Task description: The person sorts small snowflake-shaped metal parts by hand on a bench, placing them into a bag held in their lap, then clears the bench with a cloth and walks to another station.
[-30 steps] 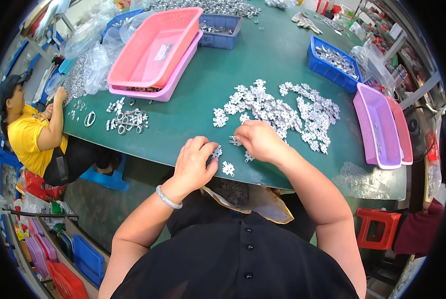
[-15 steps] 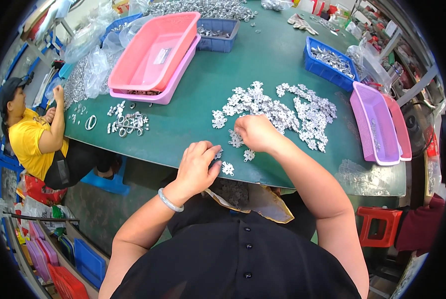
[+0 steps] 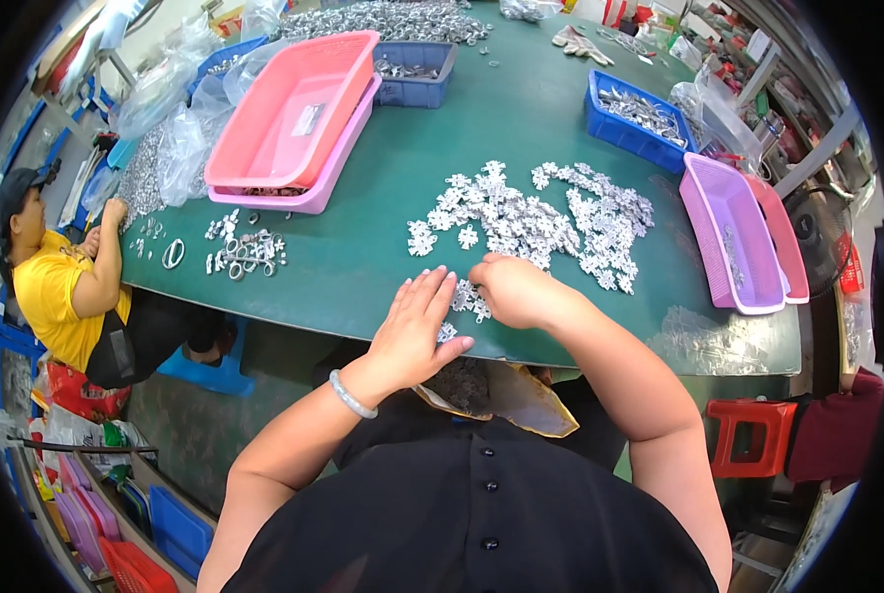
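Note:
Just inside the table's near edge, my left hand (image 3: pixel 412 324) lies with its fingers stretched out and the thumb apart. A few small silvery flower-shaped metal pieces (image 3: pixel 468 299) lie between it and my right hand (image 3: pixel 523 291). The right hand's fingers are curled down and pressed together at these pieces; what they hold, if anything, is hidden. Beyond both hands spreads a larger pile of the same pieces (image 3: pixel 506 215), with one single piece (image 3: pixel 468 237) lying apart. Below the edge, an opened yellow-rimmed bag (image 3: pixel 531 400) at my lap contains grey pieces.
Stacked pink baskets (image 3: pixel 294 109) stand at the left, beside loose rings (image 3: pixel 249 252). A blue basket (image 3: pixel 640 119) and a purple basket (image 3: pixel 734 237) line the right side of the green table (image 3: pixel 363 267). At far left sits a person in yellow (image 3: pixel 66 287); a red stool (image 3: pixel 749 435) stands right.
My right hand has come nearer to the table edge and closer to my left hand. The left fingers have straightened, and the near pieces are now gathered between the hands.

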Tool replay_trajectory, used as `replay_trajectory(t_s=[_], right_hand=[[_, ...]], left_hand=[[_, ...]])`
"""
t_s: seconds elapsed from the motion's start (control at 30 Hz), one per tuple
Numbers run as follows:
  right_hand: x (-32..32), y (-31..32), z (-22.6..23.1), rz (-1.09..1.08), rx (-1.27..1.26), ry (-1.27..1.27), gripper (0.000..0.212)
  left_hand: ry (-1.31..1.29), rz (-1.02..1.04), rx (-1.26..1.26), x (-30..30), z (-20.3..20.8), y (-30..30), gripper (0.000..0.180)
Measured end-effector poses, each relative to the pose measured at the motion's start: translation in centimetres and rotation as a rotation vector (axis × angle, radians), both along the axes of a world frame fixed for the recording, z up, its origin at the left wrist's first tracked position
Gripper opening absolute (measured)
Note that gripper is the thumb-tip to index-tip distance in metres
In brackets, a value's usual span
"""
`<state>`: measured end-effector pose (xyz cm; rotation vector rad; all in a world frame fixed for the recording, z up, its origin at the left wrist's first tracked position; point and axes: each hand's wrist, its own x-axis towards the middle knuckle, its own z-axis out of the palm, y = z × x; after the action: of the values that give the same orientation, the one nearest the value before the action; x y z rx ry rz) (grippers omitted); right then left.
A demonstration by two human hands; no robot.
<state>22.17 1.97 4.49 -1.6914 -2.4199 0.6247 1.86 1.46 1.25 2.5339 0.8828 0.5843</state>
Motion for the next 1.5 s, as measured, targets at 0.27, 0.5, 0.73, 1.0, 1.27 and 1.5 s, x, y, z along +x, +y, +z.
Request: replay_trajectory(t_s=[0.27,0.5,0.73,1.0,1.27,1.5], right_hand=[[0.7,0.1,1.1,0.050,-0.048,0.174,0.019],[-1.4,4.2,-1.8,0.153,0.401,0.021,0.044],[-1.1,0.9,-1.6,0.210,0.255,-0.024,0.041],[0.4,0.3,-1.5,0.105,0.371,-0.005,0.030],[-0.3,4.4,-2.2,0.044,0.538,-0.128,0.044],[0.0,3.1,0.1,0.174,0.169,-0.113,0.047]], left_hand=[[-0.076,-0.062,0.060,0.3,-1.2,-2.2,0.058],[-0.097,-0.127,0.126,0.2,-1.3,-3.8,0.057],[-0.178,-0.195,0.125,-1.0,-1.9,-4.0,0.047],[-0.318,-0.250,0.166,-0.5,-1.4,-2.7,0.034],[0.003,0.127,0.160,-0.3,-0.1,4.0,0.038],[-0.112,-0.048,0.213,-2.7,-0.8,3.3,0.023]])
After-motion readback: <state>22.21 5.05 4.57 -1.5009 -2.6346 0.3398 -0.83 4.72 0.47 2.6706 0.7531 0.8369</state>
